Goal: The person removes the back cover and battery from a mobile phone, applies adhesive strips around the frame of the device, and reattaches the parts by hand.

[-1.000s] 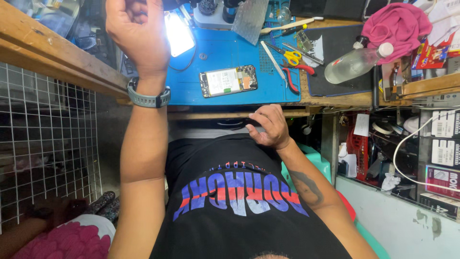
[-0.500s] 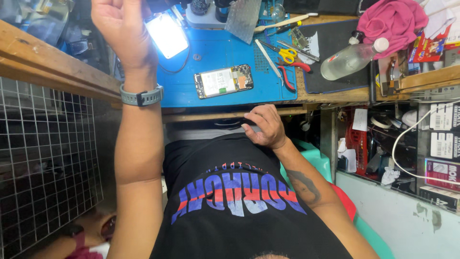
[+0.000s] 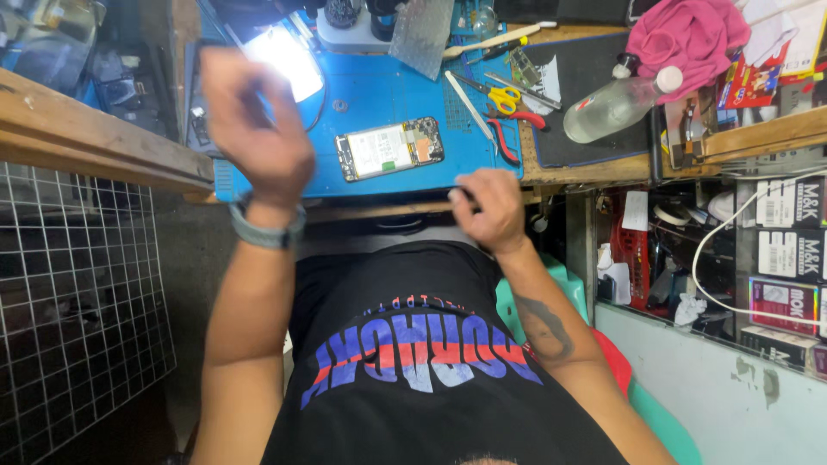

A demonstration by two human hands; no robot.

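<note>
My left hand (image 3: 258, 138) is raised in front of the blue work mat (image 3: 379, 95), blurred, seen from the back with its fingers curled; nothing shows in it. A grey watch (image 3: 265, 232) sits on that wrist. My right hand (image 3: 491, 207) rests at the bench's front edge (image 3: 388, 209) with its fingers curled over it; something small and dark at the fingertips is too small to tell. An opened phone (image 3: 389, 148) lies back up on the mat, between and beyond both hands, untouched.
Yellow-handled scissors (image 3: 504, 96), red-handled pliers (image 3: 508, 146) and thin tools lie at the mat's right. A clear bottle (image 3: 616, 108) lies on a black mat (image 3: 586, 95) under a pink cloth (image 3: 685, 34). A bright lamp (image 3: 284, 60) glows at the back. A wire grid (image 3: 77, 301) stands left.
My left hand has dropped from the top of the view to just above the mat's near left part. My right hand has stayed at the bench edge.
</note>
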